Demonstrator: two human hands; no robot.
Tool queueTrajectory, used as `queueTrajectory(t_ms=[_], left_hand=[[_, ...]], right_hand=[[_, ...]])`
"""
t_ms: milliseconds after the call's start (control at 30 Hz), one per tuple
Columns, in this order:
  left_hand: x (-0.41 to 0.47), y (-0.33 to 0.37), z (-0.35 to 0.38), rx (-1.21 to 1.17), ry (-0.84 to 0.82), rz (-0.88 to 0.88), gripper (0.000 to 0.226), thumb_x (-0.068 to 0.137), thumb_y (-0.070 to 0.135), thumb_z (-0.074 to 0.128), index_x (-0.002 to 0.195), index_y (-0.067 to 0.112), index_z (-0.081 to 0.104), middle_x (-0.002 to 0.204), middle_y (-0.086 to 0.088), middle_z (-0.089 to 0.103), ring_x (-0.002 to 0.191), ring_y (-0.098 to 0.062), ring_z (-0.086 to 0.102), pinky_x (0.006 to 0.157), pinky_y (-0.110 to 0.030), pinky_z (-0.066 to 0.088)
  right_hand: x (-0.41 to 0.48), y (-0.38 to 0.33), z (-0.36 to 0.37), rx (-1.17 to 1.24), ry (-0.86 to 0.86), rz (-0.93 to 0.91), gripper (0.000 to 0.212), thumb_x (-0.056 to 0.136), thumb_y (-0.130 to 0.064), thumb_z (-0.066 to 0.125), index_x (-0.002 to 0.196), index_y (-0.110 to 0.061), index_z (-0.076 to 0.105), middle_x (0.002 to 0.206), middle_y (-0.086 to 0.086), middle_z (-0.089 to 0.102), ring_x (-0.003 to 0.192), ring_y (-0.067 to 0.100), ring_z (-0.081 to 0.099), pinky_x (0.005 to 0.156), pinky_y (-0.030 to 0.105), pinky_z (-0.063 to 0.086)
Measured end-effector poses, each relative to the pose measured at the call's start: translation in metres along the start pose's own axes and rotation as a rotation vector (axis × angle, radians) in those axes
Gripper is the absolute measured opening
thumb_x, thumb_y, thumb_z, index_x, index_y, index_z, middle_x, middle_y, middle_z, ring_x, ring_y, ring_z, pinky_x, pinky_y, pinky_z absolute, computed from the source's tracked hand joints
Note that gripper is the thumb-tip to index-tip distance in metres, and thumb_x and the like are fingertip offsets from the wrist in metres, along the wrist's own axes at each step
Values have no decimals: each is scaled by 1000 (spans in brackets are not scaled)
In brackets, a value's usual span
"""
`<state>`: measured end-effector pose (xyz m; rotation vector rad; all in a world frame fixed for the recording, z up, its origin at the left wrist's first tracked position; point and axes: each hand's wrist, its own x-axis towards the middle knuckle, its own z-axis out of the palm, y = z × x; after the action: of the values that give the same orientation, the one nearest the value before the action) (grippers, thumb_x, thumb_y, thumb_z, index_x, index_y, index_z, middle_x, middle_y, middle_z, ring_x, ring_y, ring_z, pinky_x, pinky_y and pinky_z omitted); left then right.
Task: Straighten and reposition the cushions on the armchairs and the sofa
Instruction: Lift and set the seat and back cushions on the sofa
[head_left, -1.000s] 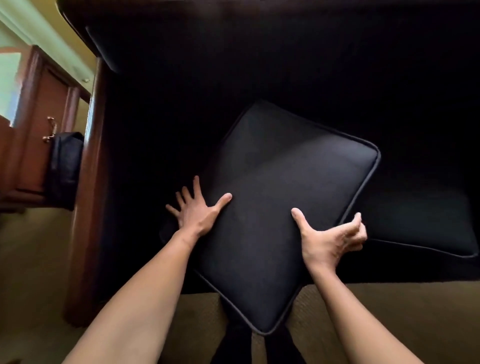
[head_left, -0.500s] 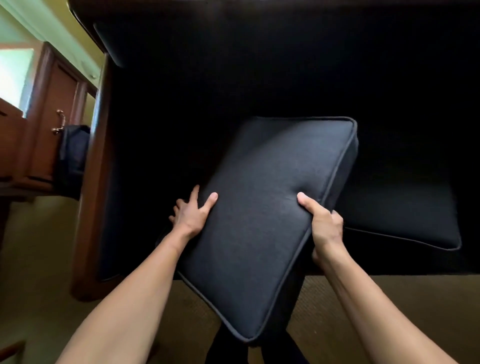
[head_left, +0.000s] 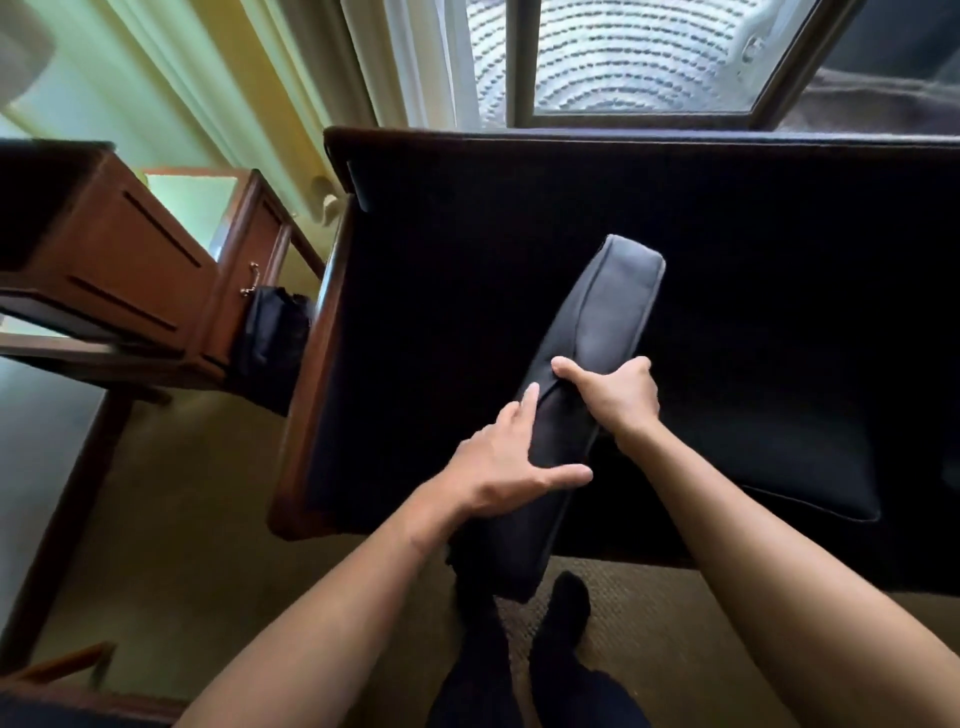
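Note:
A dark grey piped cushion (head_left: 608, 317) stands on edge, lifted above the seat of a black sofa (head_left: 519, 234), its narrow side facing me. My left hand (head_left: 506, 467) presses flat against its left face with thumb hooked over the near edge. My right hand (head_left: 615, 395) grips the upper edge from the right, fingers wrapped round it. A second dark seat cushion (head_left: 779, 467) lies flat on the sofa to the right.
The sofa has a wooden arm (head_left: 311, 389) on the left. A wooden cabinet (head_left: 130, 270) and a black bag (head_left: 275, 338) stand left of it. A window (head_left: 623, 57) is behind the sofa back. My dark-trousered legs (head_left: 519, 649) stand on beige carpet.
The cushion has turned from lying with its face toward me to standing on edge. Both hands shifted closer together on it, and my view tilted up to show the window.

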<state>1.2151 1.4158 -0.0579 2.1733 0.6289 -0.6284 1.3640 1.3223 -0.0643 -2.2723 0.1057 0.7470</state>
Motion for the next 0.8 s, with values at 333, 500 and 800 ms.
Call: queueTrajectory(t_ms=[333,500,800], left_hand=[[-12,-9,13,244,298,-107,123,70,33,80,165,12,5,146,-8,49,122,-36,64,97,-44,54],[-15,-46,-32,295,238,11,119,61,40,77,164,25,20,157,0,51,125,-36,66,104,-44,54],[-24,-121,-68,351,514,66,90,76,58,75,157,31,48,157,-3,53,133,-31,59,109,-50,48]], right_hand=[[14,-10,-14,-1201,-137,-1005,111,81,-11,63,164,-32,-8,169,13,-26,156,37,-21,123,64,4],[25,-23,11,-1312,-115,-1191,91,76,-29,78,156,-24,34,164,10,31,158,33,12,116,72,-6],[35,-25,29,-834,-260,-1035,80,94,-82,30,162,-42,17,174,-5,4,160,17,-6,123,64,-6]])
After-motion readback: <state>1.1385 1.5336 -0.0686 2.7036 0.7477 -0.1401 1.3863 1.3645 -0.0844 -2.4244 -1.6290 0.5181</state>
